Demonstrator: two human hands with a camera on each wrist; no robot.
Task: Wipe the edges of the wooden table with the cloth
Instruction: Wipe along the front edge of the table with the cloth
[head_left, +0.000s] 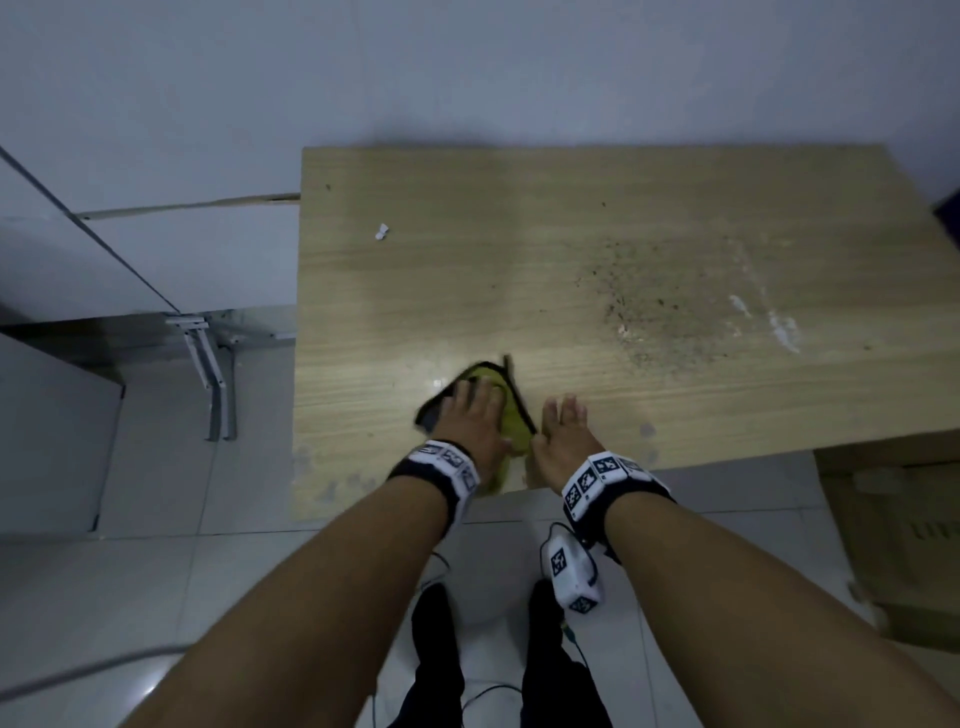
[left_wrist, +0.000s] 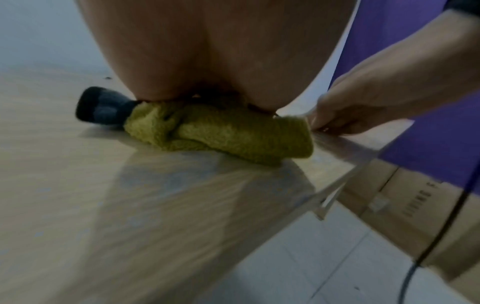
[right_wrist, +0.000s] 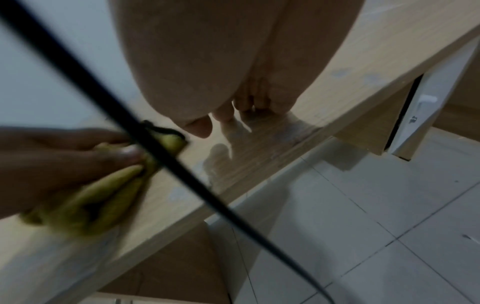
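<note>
A dim head view looks down at a wooden table that fills the centre and right of the frame, with pale floor tiles and a folded metal frame at the far left. A small white scrap lies on the tabletop toward the upper left. Just left of centre, near the table's lower edge, the left hand presses flat on a crumpled yellow-green cloth with a dark trim; its fingers lie fairly straight and close together on top, and the cloth's lower end hangs over the table's edge. In the left wrist view the cloth is bunched under the palm, its dark corner sticking out at the left. Just beside the cloth, at its right, the right hand rests on the bare wood, fingers extended and slightly spread, holding nothing; the thumb reaches toward the cloth. Farther right, dark crumbs and white smears speckle the tabletop, and a cardboard box stands on the floor at the lower right
</note>
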